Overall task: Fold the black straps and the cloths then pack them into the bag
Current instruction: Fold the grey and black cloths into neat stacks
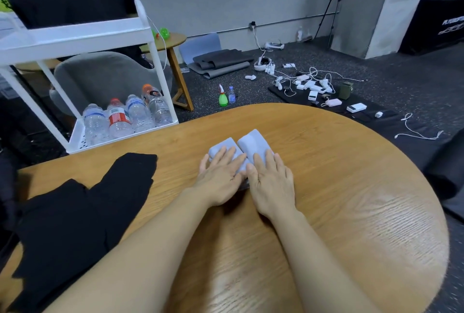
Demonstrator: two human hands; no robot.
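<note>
Two pale blue folded cloths are seen side by side on the round wooden worktop (326,187), touching along their inner edges. The left cloth (227,148) and the right cloth (253,143) are each oblong, with long axes running away from the person and tilted slightly to the right. The fabric appears soft and matte, with rounded fold edges at the far ends. The left hand (221,179) is laid flat on the left cloth, fingers straight and slightly spread; nothing is pinched. The right hand (271,179) is pressed likewise on the right cloth, grip flat, fingers extended. The thumbs nearly meet between the cloths. Left of the cloths, a black fabric heap (82,217) is spread over the worktop's left edge, dark and creased.
</note>
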